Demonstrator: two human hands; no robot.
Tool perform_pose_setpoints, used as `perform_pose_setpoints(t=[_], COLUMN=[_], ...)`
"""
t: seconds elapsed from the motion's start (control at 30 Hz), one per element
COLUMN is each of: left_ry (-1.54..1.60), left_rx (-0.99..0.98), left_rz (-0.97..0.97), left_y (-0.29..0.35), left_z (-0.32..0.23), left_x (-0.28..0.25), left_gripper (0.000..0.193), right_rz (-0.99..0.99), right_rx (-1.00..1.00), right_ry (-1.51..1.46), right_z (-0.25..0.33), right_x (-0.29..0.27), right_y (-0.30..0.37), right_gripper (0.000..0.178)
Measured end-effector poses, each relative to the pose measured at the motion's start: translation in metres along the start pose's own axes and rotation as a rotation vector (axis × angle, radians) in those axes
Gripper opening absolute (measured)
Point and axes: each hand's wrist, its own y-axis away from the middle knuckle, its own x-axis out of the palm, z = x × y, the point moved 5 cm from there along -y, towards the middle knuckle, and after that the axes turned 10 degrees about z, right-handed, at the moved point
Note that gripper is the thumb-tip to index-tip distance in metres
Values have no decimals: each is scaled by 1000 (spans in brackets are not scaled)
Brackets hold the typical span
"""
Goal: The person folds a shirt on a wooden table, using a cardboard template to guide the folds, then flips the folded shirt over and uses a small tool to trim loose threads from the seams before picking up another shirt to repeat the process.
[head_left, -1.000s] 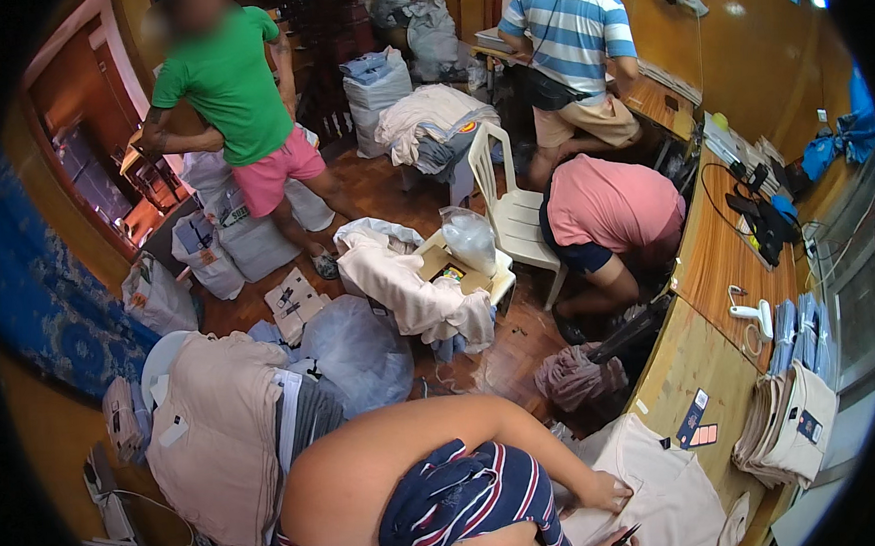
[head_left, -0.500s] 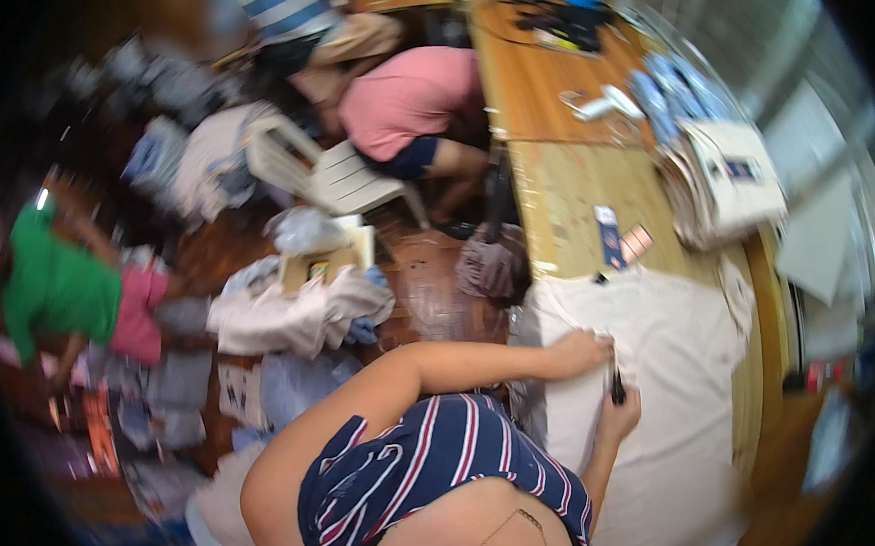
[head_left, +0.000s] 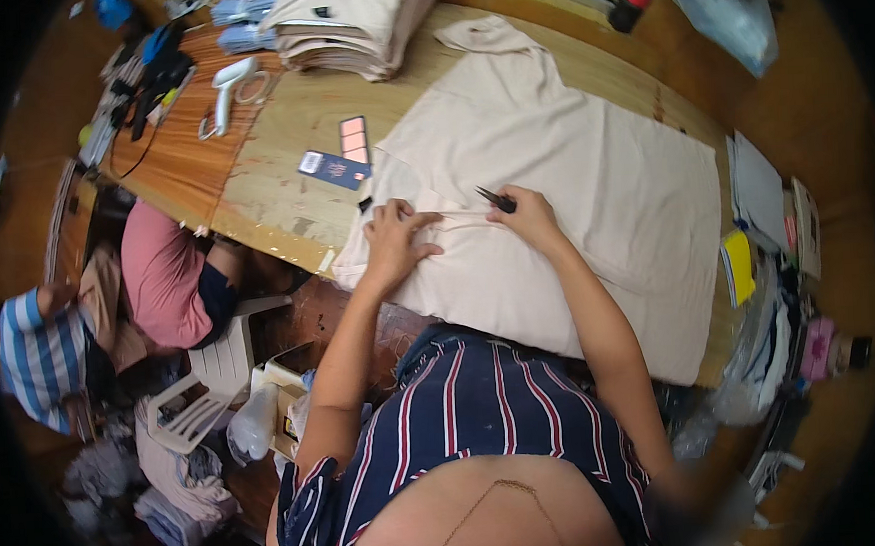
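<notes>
A cream knit shirt (head_left: 599,159) lies spread over the wooden table in front of me. My left hand (head_left: 395,244) rests on its near left part, thumb and fingers apart, beside a raised fold in the cloth. In my right hand (head_left: 531,218) is a pair of small dark thread snips (head_left: 496,199), its points aimed up and left, just above the shirt. The palm hides the rest of the snips. Close to the shirt's left edge lie a dark blue hang tag (head_left: 333,170) and a card with pink panels (head_left: 354,140).
Folded cream garments (head_left: 349,33) are stacked at the table's back. A white tagging or scanner-like gun (head_left: 223,95) with a cord lies on the left. A dark bottle (head_left: 631,3) stands at the far right. Beyond the left edge, a person in pink (head_left: 162,275) bends near a white chair (head_left: 222,365).
My view has swung round to the right, toward the table. My hands, earlier close together at the snips, are now apart; the left lies on the cloth and the right keeps the snips.
</notes>
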Motion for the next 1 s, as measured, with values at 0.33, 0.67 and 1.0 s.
perform_pose_setpoints(t=[0.33,0.67,1.0], left_ry=[116,16,-273], left_rx=[111,325,484], left_rz=[106,60,179], left_y=[-13,-48,-49], left_z=[2,-35,-26], left_x=[0,-13,-5], left_gripper=[43,25,17], right_rz=[-107,-530,-320], right_rx=[10,92,194], right_ry=[-79,91,250], right_z=[2,-88,-81], right_x=[-12,-117,-78], right_y=[25,174,138], right_gripper=[21,12,13])
